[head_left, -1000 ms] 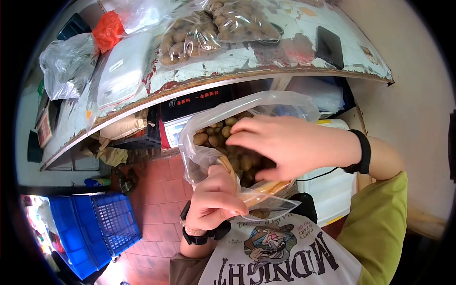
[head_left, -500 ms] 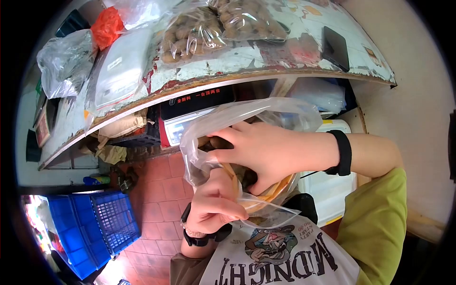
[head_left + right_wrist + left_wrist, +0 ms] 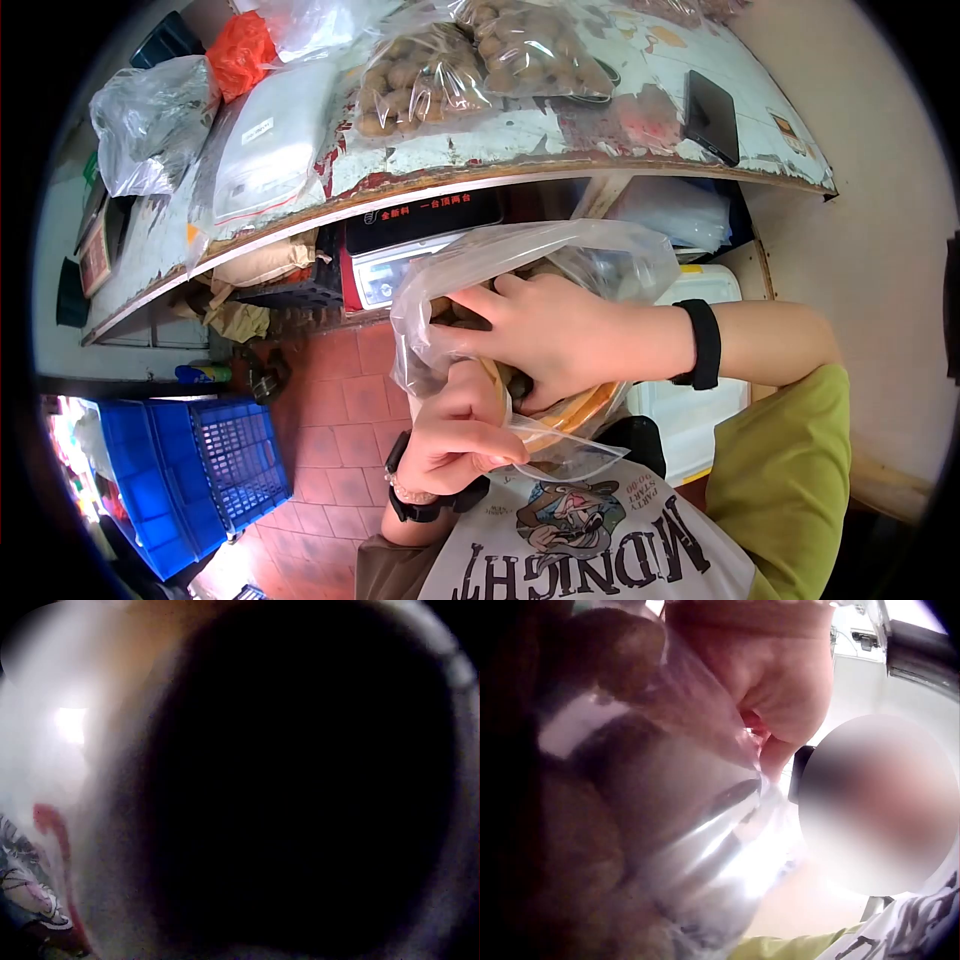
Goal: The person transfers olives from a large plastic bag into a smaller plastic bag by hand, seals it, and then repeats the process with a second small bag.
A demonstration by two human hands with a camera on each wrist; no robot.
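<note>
A clear plastic bag [image 3: 580, 240] holds several brown, round items [image 3: 455, 312], with an orange-yellow rim [image 3: 590, 408] showing at its near side. The left hand [image 3: 455, 430] grips the bag's near-left edge with curled fingers. Inside the bag's mouth, the right hand [image 3: 555, 335] lies palm down with spread fingers over the items; its fingertips are partly hidden. In the left wrist view, part of a hand [image 3: 780, 682] appears above the blurred plastic [image 3: 697, 832]. The right wrist view is mostly dark and blurred.
Behind stands a worn counter [image 3: 500, 155] with filled bags [image 3: 420, 85], a flat plastic pack [image 3: 270, 150] and a phone [image 3: 710, 115]. A scale [image 3: 385, 275] sits beneath. Blue crates [image 3: 165, 480] stand lower left, and a white bin [image 3: 690, 420] is at the right.
The right hand has moved down and slightly left across the bag's contents, its fingers spreading and covering more of the items. The left hand keeps its grip. The head view has shifted slightly.
</note>
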